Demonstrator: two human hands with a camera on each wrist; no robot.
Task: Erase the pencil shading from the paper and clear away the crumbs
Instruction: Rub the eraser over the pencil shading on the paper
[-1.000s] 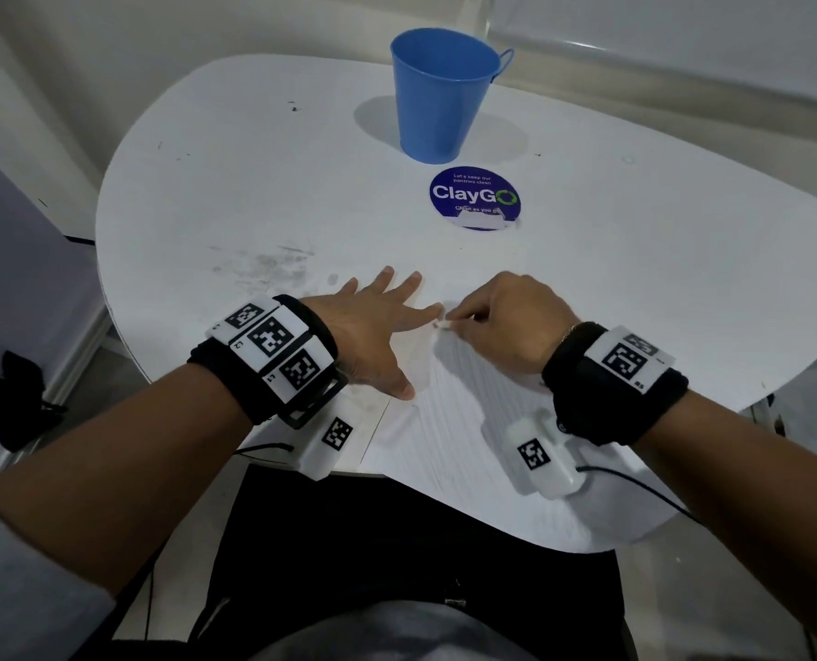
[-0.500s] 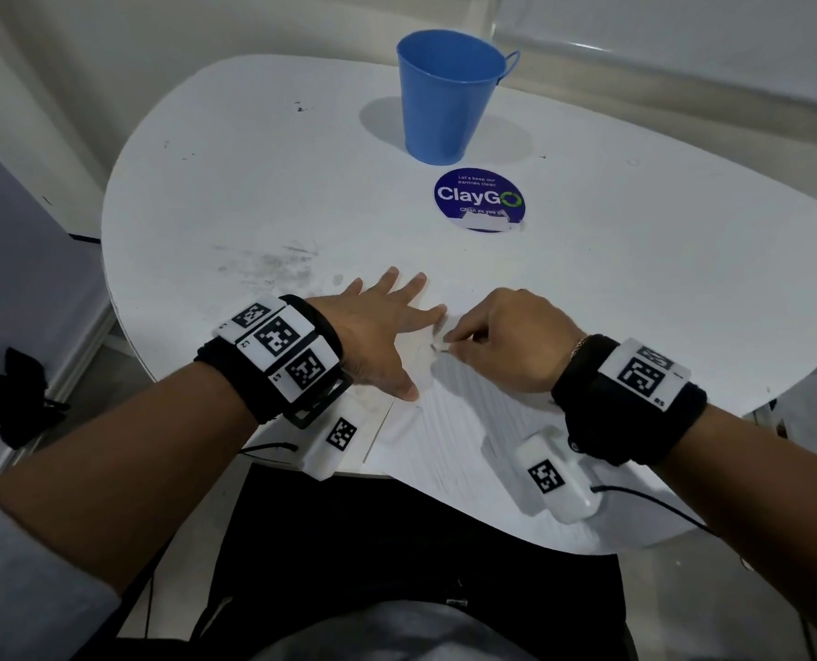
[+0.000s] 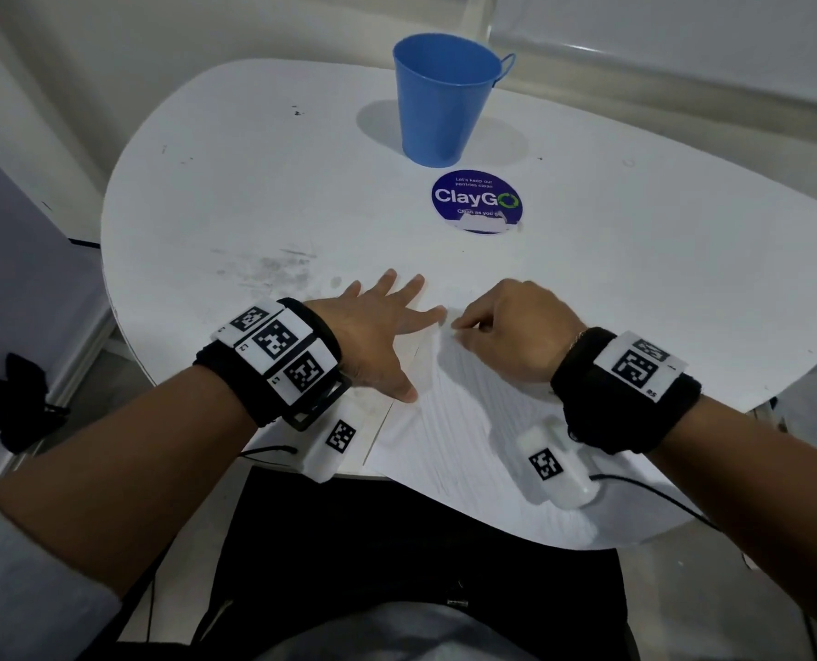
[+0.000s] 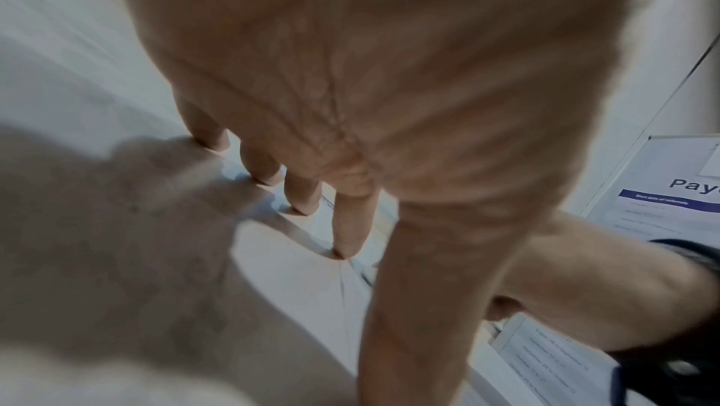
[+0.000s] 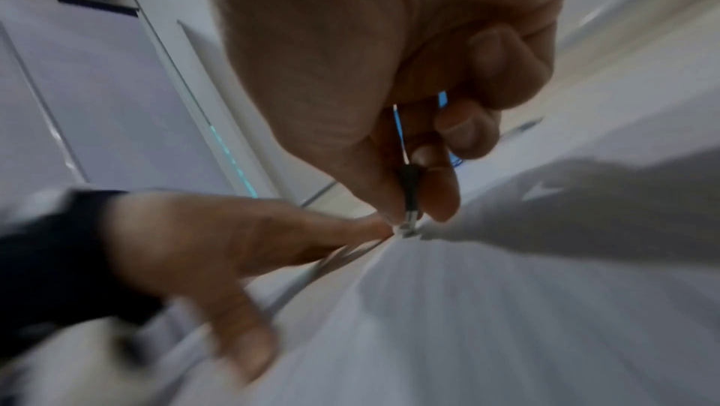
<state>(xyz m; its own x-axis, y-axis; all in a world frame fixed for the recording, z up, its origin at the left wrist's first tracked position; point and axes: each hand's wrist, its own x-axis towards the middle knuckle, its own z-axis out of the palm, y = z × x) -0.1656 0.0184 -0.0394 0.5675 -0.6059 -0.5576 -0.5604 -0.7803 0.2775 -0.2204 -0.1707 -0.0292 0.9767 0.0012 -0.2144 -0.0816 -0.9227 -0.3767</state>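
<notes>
A white lined paper lies at the near edge of the white table. My left hand rests flat on the paper's left part, fingers straight and spread. My right hand pinches a thin dark stick with a metal collar and a white eraser tip between thumb and fingers. The tip touches the paper just beside my left index fingertip. No pencil shading or crumbs can be made out in these blurred views.
A blue bucket-shaped cup stands at the far middle of the table. A round blue ClayGo sticker lies in front of it. Grey smudges mark the tabletop left of my left hand. A wall runs behind the table.
My right hand has shifted a little toward me and back again with the eraser tip on the paper. My left hand has stayed flat in place.
</notes>
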